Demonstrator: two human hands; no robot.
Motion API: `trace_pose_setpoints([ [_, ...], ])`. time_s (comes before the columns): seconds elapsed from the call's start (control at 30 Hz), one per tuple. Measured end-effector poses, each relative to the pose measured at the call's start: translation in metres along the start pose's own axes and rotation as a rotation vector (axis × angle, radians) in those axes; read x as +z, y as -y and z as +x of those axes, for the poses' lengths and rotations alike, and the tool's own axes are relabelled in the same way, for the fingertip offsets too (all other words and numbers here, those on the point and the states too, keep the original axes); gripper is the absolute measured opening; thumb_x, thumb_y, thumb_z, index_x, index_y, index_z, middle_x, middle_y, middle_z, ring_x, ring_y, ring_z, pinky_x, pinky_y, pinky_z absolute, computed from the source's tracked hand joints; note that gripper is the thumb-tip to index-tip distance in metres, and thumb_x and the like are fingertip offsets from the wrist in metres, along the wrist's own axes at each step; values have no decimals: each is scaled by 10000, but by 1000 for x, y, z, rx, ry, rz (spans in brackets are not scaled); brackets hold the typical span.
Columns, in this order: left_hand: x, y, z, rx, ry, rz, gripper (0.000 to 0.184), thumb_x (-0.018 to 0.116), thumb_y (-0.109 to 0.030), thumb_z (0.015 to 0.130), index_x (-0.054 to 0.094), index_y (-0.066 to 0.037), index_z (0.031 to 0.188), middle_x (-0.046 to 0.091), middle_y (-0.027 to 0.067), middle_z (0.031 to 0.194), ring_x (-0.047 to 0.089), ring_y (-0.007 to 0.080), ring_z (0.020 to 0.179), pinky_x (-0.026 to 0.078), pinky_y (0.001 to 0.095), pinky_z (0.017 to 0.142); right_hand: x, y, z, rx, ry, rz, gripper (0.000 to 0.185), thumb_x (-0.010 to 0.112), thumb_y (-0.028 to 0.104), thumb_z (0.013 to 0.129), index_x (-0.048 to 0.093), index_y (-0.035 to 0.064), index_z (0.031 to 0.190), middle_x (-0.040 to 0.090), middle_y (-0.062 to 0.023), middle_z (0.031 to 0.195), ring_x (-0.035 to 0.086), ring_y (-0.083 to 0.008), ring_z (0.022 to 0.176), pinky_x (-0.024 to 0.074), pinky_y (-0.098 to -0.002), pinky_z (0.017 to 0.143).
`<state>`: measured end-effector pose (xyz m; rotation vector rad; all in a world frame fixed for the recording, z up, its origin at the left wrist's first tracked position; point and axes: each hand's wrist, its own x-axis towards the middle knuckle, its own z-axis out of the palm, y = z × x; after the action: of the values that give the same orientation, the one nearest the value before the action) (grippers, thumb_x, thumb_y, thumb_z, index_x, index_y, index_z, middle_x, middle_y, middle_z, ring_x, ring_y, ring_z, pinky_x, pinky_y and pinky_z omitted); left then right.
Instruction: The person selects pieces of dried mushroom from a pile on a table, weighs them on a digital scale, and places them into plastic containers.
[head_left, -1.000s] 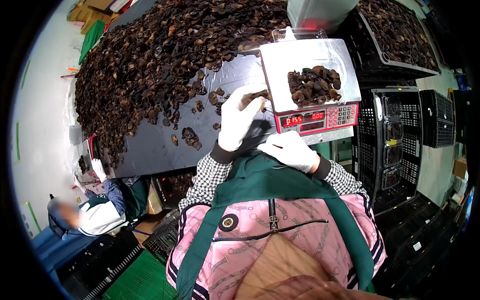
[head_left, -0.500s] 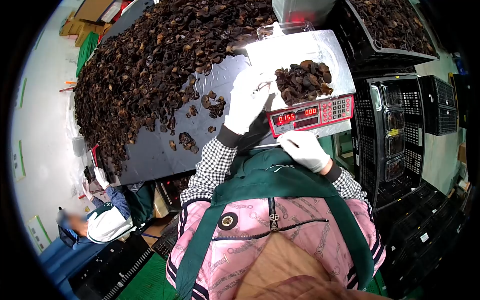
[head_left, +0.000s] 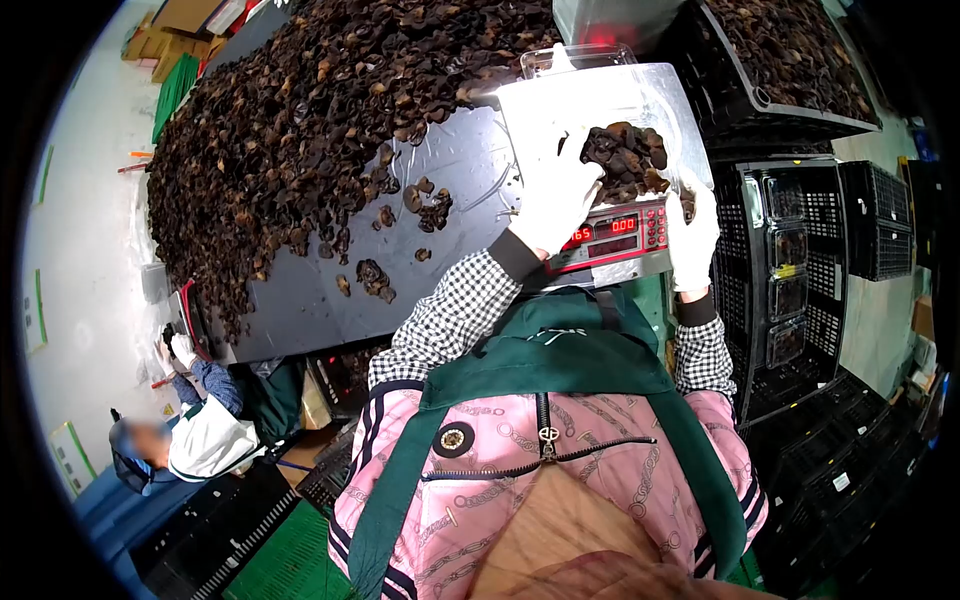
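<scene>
Brown-black wood ear mushrooms (head_left: 625, 160) lie heaped on the bright metal plate of a scale (head_left: 652, 92). Glare hides whether a clear tray lies under the heap. My left hand (head_left: 560, 198), in a white glove, reaches over the scale's left side, fingers stretched apart against the heap's left edge. It covers part of the red display. At the plate's right front corner, my gloved right hand (head_left: 694, 240) has its fingers curled; a small dark piece like a wood ear mushroom (head_left: 687, 206) shows between them.
Loose mushrooms (head_left: 300, 130) cover much of the dark table (head_left: 300, 310). A clear plastic box (head_left: 575, 60) stands behind the scale. To the right, a black crate (head_left: 745, 300) holds filled clear boxes (head_left: 788, 290). A co-worker (head_left: 205, 435) stands at the lower left.
My left hand has moved right, onto the heap's left edge. My right hand has gone from the scale's front to its right corner. The visible last digits changed from 55 to 65.
</scene>
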<state>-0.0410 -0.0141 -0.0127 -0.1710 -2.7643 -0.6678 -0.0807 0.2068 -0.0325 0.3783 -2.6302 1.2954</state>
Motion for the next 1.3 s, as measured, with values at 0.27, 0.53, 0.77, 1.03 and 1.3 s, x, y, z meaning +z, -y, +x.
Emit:
trace_pose_setpoints([
  [0.27, 2, -2, -7, 7, -91, -135, 141, 707, -174, 815, 732, -90, 926, 500, 193, 1407, 362, 414, 1361, 302, 541, 1124, 3, 10, -1, -61, -35, 47, 370, 665, 88, 890, 611, 54, 1254, 604, -118, 1173, 581, -244, 1064, 466, -371, 947],
  [0.53, 10, -11, -3, 49, -45, -38, 213, 695, -265, 821, 763, -107, 947, 486, 176, 1445, 355, 420, 1365, 274, 552, 1145, -1, 31, 0, -294, -39, -211, 322, 729, 73, 805, 696, 95, 1125, 608, -113, 1185, 562, -277, 1113, 438, -408, 959],
  [0.77, 21, -5, -5, 6, -48, -233, 158, 700, -239, 851, 779, -159, 962, 501, 130, 1451, 370, 397, 1366, 291, 534, 1139, 5, 31, -3, -351, 24, -197, 317, 738, 84, 777, 719, 108, 1093, 600, -117, 1264, 547, -288, 1161, 408, -429, 980],
  [1.03, 10, -9, -6, 1, -144, -390, 174, 744, -111, 822, 775, -123, 992, 526, 133, 1437, 430, 359, 1341, 348, 462, 1129, 5, 38, -2, -355, 1, -104, 355, 739, 83, 783, 711, 98, 1137, 590, -110, 1298, 514, -294, 1199, 371, -443, 1020],
  [1.3, -3, -13, -8, 28, -206, -426, 233, 760, -76, 791, 763, -124, 1018, 546, 129, 1413, 477, 364, 1302, 407, 463, 1085, -5, 60, -2, -420, -79, -106, 370, 747, 81, 792, 696, 111, 1157, 591, -96, 1287, 497, -286, 1217, 350, -444, 1038],
])
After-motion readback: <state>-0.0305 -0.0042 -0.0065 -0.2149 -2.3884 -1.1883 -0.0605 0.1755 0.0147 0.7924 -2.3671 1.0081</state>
